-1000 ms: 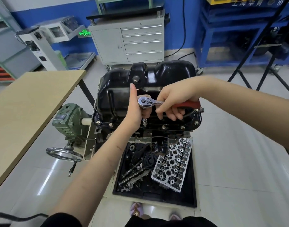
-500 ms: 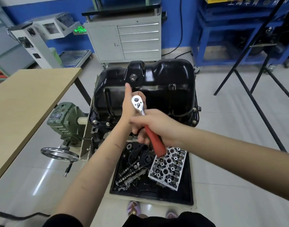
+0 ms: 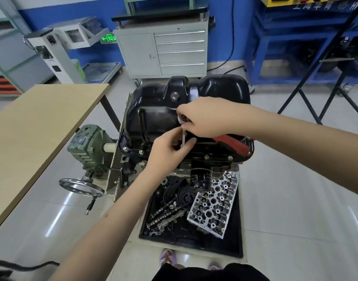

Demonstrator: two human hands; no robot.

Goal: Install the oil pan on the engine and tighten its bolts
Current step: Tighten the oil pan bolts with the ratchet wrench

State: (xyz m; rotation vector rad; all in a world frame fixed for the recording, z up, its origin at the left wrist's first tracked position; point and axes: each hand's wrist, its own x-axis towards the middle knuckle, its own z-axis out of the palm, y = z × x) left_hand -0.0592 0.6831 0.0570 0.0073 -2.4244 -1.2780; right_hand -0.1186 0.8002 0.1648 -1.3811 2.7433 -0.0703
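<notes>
Pale glossy floor tiles [image 3: 295,199] and a blue workshop wall frame the scene; at the middle sits the black oil pan [image 3: 153,118], resting on the engine [image 3: 204,165] with bolt heads showing along its near flange. Directly over the pan's near side the right hand [image 3: 208,118] curls around a ratchet wrench [image 3: 232,146], its fingers wrapped over the chrome head while the red handle sticks out beneath the wrist toward the pan's right corner. Just below and left of that hand, the left hand [image 3: 168,151] pinches the thin extension bar [image 3: 183,136] hanging down from the ratchet head, thumb and fingertips closed on it close to the flange; whether a socket sits on a bolt there cannot be told, since the fingers hide it. Under the left hand a black oil filter [image 3: 200,179] juts from the block. Nearer the person than both hands, a black tray [image 3: 237,236] on the floor holds a cylinder head [image 3: 214,205] and camshafts [image 3: 164,216] among loose small parts. Left of the left forearm stand a green gearbox [image 3: 86,149] and its handwheel [image 3: 80,186], with a wooden table [image 3: 32,128] beyond them. Beyond the hands, past the pan, stands a grey drawer cabinet [image 3: 164,51], and to the right of the right arm a blue steel workbench [image 3: 295,47]
</notes>
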